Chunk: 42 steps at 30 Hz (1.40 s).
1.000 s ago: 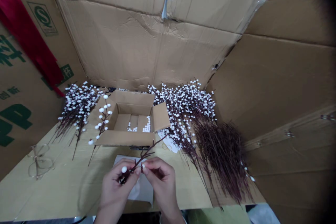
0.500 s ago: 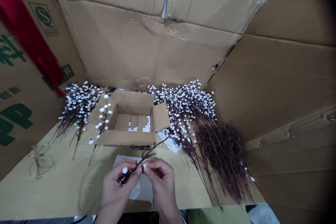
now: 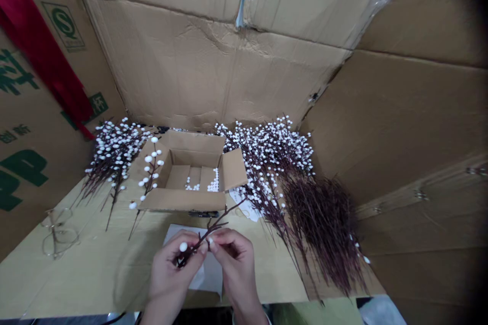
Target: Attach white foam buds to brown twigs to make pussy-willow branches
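My left hand (image 3: 177, 266) is closed around a dark brown artificial branch (image 3: 219, 222), which slants up to the right over the table. One white berry (image 3: 183, 247) sits on a twig of it near my left thumb. My right hand (image 3: 235, 259) pinches a small white berry (image 3: 210, 240) against a side twig, close to my left fingertips. Beneath both hands lies a white sheet of paper (image 3: 208, 277). Just beyond them stands an open cardboard box (image 3: 183, 200) with loose white berries (image 3: 213, 181) inside.
Berry-covered branches (image 3: 267, 147) are heaped right of the box, another bunch (image 3: 114, 150) at its left. A single berried stem (image 3: 150, 170) leans on the box's left side. Bare brown stems (image 3: 324, 228) lie at the right. Eyeglasses (image 3: 56, 236) rest at the left. Cardboard walls (image 3: 171, 61) enclose the table.
Both hands have shifted very slightly with the branch. The grip on the branch and the pinch on the berry look the same.
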Tool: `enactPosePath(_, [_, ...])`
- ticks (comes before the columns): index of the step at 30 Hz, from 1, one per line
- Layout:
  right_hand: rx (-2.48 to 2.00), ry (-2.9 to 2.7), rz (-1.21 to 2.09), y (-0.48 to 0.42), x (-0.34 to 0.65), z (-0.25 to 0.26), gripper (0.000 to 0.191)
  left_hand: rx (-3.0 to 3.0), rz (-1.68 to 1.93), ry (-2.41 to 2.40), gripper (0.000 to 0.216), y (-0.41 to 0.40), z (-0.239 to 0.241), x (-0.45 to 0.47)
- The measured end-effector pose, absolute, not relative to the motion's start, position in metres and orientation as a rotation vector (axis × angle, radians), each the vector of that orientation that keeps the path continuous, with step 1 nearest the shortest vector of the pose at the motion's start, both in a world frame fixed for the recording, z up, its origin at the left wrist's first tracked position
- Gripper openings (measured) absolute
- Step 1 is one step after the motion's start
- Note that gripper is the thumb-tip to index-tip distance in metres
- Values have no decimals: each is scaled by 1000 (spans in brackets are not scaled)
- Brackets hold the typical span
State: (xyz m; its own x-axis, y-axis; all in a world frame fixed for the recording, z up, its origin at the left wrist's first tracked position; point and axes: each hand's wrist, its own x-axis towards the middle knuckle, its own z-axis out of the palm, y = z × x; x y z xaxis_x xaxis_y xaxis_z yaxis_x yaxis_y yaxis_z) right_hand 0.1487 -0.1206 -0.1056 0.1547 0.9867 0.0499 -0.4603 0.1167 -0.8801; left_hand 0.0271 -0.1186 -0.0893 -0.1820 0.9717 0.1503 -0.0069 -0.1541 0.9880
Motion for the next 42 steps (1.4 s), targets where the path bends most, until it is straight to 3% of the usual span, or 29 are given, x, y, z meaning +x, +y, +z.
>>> enactPosePath(42, [-857,-819,1275,-122,150,-105,6,1029,1409,1235,15,-121,-93,28])
